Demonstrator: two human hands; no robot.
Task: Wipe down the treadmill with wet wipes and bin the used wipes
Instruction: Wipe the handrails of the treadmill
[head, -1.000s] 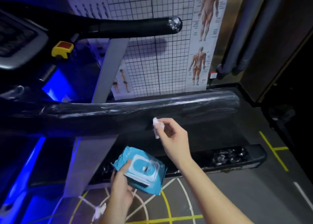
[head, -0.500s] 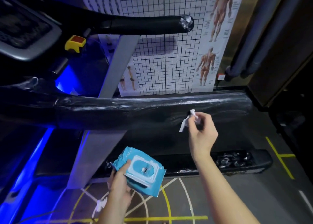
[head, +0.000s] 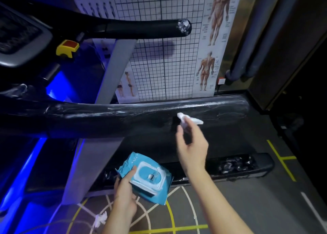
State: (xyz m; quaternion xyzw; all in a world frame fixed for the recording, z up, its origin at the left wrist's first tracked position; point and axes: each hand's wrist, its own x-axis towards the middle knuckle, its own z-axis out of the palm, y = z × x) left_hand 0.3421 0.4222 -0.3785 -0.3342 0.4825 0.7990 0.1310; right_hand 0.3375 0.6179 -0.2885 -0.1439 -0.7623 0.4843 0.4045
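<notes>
The right hand pinches a crumpled white wet wipe between its fingertips, blurred, at the front of the treadmill's glossy black, film-wrapped handrail. Lower down, the left hand grips a blue wipes pack with a white-framed lid facing up.

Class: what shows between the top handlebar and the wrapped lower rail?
In the head view, the grey upright crosses that gap, with the grid chart on the wall behind it.
</notes>
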